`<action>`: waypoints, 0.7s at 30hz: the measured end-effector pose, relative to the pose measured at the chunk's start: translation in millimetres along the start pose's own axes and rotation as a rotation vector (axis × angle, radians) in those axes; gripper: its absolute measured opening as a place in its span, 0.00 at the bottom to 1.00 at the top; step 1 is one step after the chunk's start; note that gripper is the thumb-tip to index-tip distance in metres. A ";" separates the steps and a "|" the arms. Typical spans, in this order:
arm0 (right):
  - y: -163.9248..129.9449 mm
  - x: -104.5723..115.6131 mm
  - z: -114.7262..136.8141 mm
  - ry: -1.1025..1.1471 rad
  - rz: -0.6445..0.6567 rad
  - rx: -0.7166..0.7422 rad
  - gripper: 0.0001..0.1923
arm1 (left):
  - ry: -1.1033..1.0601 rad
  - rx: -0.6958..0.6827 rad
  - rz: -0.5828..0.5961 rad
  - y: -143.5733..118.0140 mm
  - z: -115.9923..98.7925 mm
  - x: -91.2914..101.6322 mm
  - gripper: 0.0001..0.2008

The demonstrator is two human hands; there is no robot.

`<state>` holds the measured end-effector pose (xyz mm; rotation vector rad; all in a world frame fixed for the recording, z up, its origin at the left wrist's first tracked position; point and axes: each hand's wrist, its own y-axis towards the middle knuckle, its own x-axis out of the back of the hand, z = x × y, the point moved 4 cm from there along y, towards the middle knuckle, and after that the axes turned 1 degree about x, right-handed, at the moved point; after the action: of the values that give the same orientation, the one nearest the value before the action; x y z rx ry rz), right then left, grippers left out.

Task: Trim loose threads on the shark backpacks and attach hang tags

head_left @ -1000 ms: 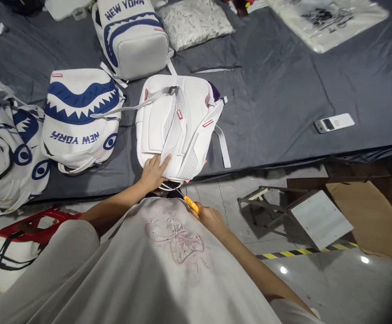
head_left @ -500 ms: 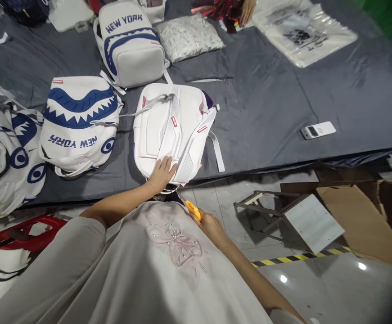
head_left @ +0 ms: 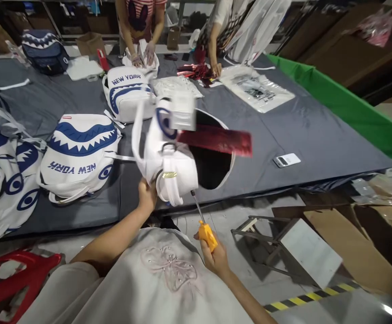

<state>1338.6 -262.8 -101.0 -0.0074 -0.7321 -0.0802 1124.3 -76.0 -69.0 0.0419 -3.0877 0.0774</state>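
My left hand point(head_left: 147, 194) is closed on the lower left side of a white backpack point(head_left: 180, 166) with a blue eye patch, tipped up at the table's front edge. The bag's dark opening faces right, and a shiny red strip point(head_left: 221, 140) shows across it; parts are smeared by motion. In my right hand point(head_left: 215, 254) is an orange long-necked lighter point(head_left: 207, 235), its metal neck pointing up at the bag's lower edge. Left of the bag lies another white backpack point(head_left: 81, 148) with a blue toothed pattern, and a third backpack point(head_left: 128, 92) lies behind.
More white backpacks point(head_left: 5, 180) are heaped at the left. A white handheld device point(head_left: 286, 159) and a printed plastic bag point(head_left: 256, 87) lie on the grey cloth point(head_left: 250, 180). Two people work across the table. Below stand a stool point(head_left: 312, 252), cardboard point(head_left: 354, 256) and a red stool point(head_left: 23, 279).
The backpack, lying flat with straps up before, is now lifted and turned with its opening to the right. My right hand and the lighter have moved slightly down and right; the view has tilted up.
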 end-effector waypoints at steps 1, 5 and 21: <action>8.0 -0.3 -0.9 0.023 0.013 -0.030 0.27 | 0.016 0.059 0.119 -15.6 8.1 -3.1 0.18; 29.6 -9.7 -11.0 -0.010 0.163 -0.221 0.29 | 0.130 0.194 0.571 -78.7 28.8 -3.9 0.13; 18.3 -15.0 -3.9 0.159 0.089 -0.232 0.27 | 0.665 -0.368 -0.047 90.9 -44.9 27.2 0.15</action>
<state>1331.5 -243.6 -113.5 -0.2527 -0.5597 -0.0794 1096.9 16.4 -27.2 0.0584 -2.3894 -0.3939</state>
